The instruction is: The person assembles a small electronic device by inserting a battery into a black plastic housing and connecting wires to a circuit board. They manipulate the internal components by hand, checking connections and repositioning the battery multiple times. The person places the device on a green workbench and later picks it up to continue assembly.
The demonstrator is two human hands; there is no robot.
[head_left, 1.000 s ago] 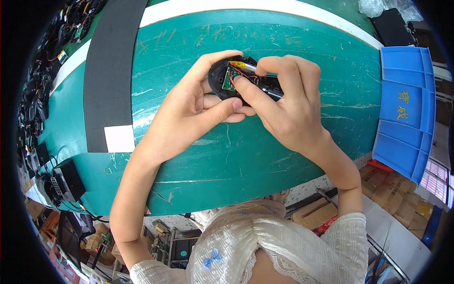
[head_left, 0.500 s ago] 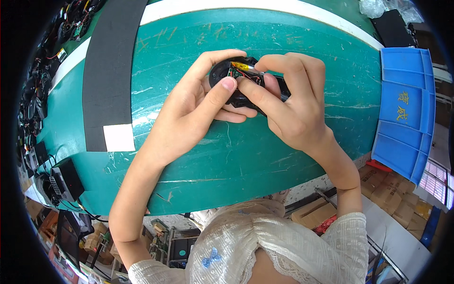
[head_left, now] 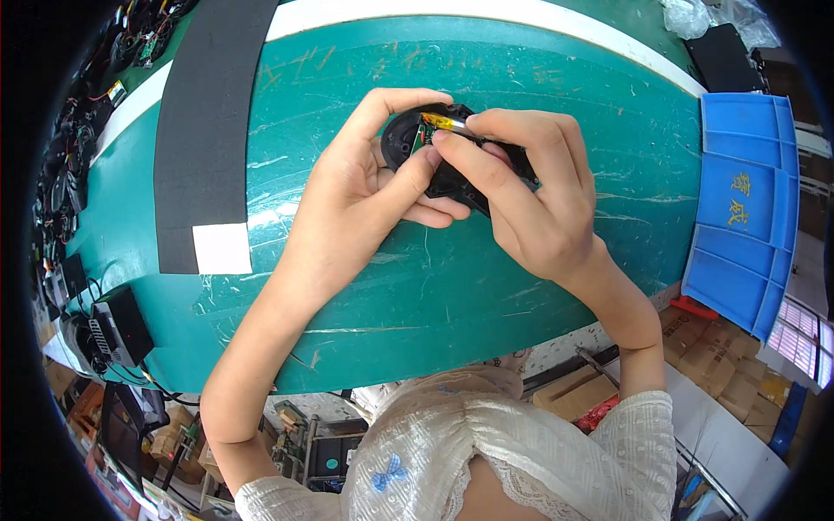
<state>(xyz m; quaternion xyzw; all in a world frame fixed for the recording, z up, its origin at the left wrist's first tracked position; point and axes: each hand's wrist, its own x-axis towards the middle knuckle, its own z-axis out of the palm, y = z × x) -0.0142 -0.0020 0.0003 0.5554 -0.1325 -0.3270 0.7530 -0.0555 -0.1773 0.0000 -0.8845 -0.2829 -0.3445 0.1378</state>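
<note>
Between my hands, above the green table, is an opened black plastic housing [head_left: 400,141] of an electronic device. Inside it show a small green circuit board [head_left: 420,139], thin wires and a battery wrapped in yellow tape [head_left: 440,121]. My left hand [head_left: 352,187] is closed round the housing's left end, thumb on its near edge and fingers beneath and behind it. My right hand [head_left: 543,178] reaches over the right part, its index finger by the battery and its thumb close to the circuit board. Whether the right fingertips pinch a wire is too small to tell.
A black mat strip [head_left: 208,130] with a white square [head_left: 221,249] lies at the left. Black devices with wires [head_left: 61,182] line the far left edge, near a black box [head_left: 124,326] with cables. A blue plastic bin [head_left: 740,208] stands at the right.
My left thumb has drawn back slightly from the circuit board, and my right thumb has shifted up towards it. More of the board shows. The housing has stayed almost in place.
</note>
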